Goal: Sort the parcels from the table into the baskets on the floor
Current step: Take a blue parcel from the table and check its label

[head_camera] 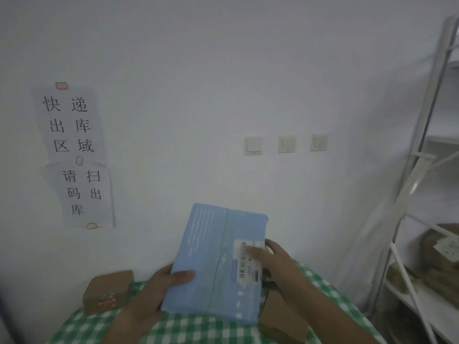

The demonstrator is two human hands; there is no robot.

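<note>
You hold the blue parcel (216, 264) up off the counter (188, 328), tilted, label side toward you. Your left hand (154, 291) grips its lower left edge, thumb curled over the front face. Your right hand (270, 259) takes the right edge beside the shipping label (249, 261), thumb across the label; the other fingers are hidden behind the parcel.

Handling estimate: flat, boxy, wrapped in smooth plastic film with a taped seam down the middle. Probably light and fairly stiff; the film looks slippery. Keep your grip on the two long edges, not on the face.

A small brown box (108, 291) sits on the checked counter to your left; another brown parcel (280, 316) lies under your right forearm. No basket is in view, so the drop spot cannot be judged. A white shelf (407, 244) with more packages stands at the right.
</note>
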